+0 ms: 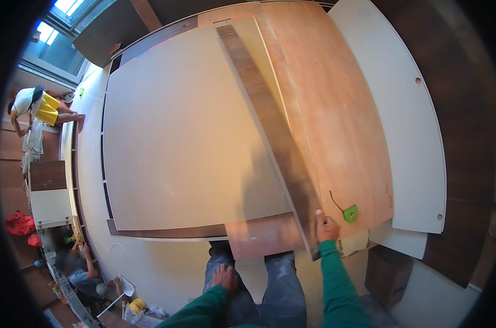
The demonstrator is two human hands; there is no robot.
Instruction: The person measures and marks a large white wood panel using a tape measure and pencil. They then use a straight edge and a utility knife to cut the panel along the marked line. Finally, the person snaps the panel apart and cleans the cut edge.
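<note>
With the right hand point(327, 227) closed on the near end of a brown board point(267, 112) stretching ahead-left of it and the left hand point(225, 277) loose and empty on a thigh point(248, 298), one-ended support could let the far end swing, scraping the pale panel point(177, 136).

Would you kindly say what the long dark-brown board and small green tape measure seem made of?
Long dark-brown board: probably wood or laminate, smooth; streaked face, paler edge. Small green tape measure: case likely plastic, judging by its bright, even colour.
</note>
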